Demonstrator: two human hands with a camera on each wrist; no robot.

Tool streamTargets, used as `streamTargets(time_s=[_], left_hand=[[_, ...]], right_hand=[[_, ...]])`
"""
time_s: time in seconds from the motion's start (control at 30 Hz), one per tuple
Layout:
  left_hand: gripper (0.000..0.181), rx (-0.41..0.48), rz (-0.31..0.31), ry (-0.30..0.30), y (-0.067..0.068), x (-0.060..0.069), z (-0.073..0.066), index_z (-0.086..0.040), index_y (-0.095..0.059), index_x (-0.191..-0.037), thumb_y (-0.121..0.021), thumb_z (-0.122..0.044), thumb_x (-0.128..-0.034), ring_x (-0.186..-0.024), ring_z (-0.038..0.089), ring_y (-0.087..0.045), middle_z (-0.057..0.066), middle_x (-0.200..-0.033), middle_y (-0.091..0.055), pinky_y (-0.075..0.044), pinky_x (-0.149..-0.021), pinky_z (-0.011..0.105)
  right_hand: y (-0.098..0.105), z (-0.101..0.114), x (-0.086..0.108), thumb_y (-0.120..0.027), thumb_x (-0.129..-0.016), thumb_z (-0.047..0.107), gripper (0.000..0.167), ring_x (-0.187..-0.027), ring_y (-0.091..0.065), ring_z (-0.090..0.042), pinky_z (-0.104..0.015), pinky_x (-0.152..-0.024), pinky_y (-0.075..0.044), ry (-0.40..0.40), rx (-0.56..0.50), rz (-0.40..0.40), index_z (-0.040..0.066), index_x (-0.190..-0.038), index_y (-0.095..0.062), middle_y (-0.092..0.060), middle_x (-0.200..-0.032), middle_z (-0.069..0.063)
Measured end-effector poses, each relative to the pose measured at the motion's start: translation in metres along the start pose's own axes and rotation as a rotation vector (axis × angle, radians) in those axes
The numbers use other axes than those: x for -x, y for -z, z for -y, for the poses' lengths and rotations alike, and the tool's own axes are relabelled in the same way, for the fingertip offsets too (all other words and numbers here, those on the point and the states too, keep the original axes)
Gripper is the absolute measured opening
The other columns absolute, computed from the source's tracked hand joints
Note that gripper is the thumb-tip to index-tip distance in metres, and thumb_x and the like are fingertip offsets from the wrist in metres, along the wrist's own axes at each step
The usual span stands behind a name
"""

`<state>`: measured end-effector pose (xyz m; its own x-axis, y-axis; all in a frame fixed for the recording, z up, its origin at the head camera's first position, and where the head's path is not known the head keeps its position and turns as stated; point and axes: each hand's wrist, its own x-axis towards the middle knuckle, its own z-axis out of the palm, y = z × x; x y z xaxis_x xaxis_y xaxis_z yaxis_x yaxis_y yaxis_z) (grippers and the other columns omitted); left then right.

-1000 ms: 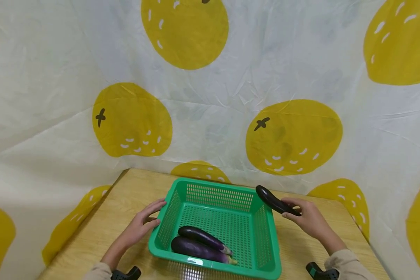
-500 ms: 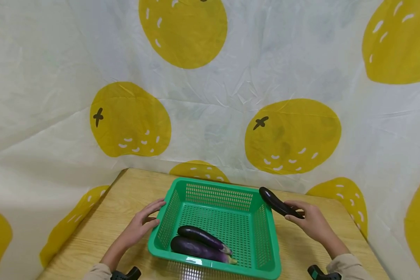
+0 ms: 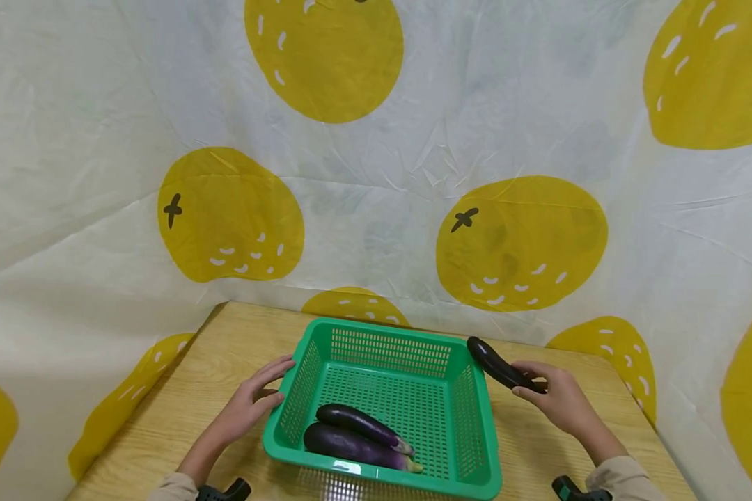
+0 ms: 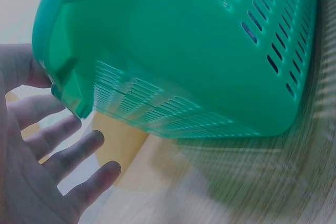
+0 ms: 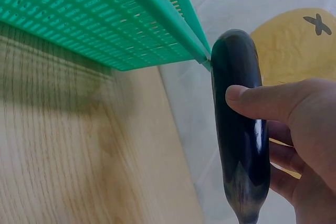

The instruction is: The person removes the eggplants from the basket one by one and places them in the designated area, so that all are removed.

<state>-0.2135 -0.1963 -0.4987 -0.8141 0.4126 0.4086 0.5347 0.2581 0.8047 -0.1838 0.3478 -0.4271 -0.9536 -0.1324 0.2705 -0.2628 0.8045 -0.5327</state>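
A green plastic basket (image 3: 385, 330) stands on the table with two dark purple eggplants inside. The upper eggplant (image 3: 360, 422) lies against the thicker lower eggplant (image 3: 351, 445), near the front wall. At the basket's left rim, my left hand (image 3: 251, 400) touches the edge with its fingers fairly straight; the left wrist view shows the fingers (image 4: 79, 156) spread beside the rim. My right hand (image 3: 554, 395) pinches a third eggplant (image 5: 239, 124) between thumb and fingers, near its stem end. This eggplant is raised above the table, its rounded end by the basket's back right corner.
A light wooden table (image 3: 238, 334) lies under the basket, with bare wood on both sides. Behind and beside it hangs a white cloth (image 3: 376, 223) printed with yellow fruit. Dark devices (image 3: 579, 490) are worn at both wrists.
My right hand has shifted slightly right and down with the eggplant, away from the basket's inside. The left hand, the basket and the two eggplants in it stay put.
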Motion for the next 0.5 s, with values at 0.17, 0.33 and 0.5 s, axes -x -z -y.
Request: streamTargets(time_s=[0.17, 0.33, 0.5], left_hand=[[0.048, 0.007, 0.0, -0.008, -0.0002, -0.0002, -0.0004, 0.003, -0.047, -0.152, -0.055, -0.007, -0.1057, -0.131, -0.012, -0.045, -0.018, -0.158, -0.04, -0.055, -0.095, 0.029], [0.048, 0.009, -0.005, -0.01, -0.0005, -0.0003, -0.0008, 0.002, -0.047, -0.152, -0.055, -0.007, -0.1056, -0.131, -0.011, -0.046, -0.029, -0.154, -0.037, -0.055, -0.094, 0.028], [0.048, 0.006, -0.006, -0.018, -0.0007, 0.0002, 0.0001, 0.003, -0.047, -0.152, -0.055, -0.006, -0.1055, -0.13, -0.012, -0.045, -0.03, -0.153, -0.037, -0.055, -0.094, 0.027]], right_hand=[[0.0002, -0.0014, 0.001, -0.081, -0.086, 0.006, 0.038, -0.092, -0.068, -0.02, -0.037, -0.076, -0.063, -0.016, 0.004, 0.001, 0.0, -0.123, -0.072, -0.074, -0.113, -0.017], [0.0003, -0.0029, 0.0015, -0.082, -0.085, 0.005, 0.038, -0.09, -0.067, -0.015, -0.036, -0.075, -0.063, -0.015, -0.005, -0.011, -0.001, -0.122, -0.072, -0.074, -0.111, -0.018], [-0.0015, -0.0057, 0.0033, -0.082, -0.084, 0.004, 0.038, -0.088, -0.066, -0.01, -0.035, -0.073, -0.063, 0.001, -0.011, -0.031, -0.004, -0.12, -0.072, -0.074, -0.11, -0.021]])
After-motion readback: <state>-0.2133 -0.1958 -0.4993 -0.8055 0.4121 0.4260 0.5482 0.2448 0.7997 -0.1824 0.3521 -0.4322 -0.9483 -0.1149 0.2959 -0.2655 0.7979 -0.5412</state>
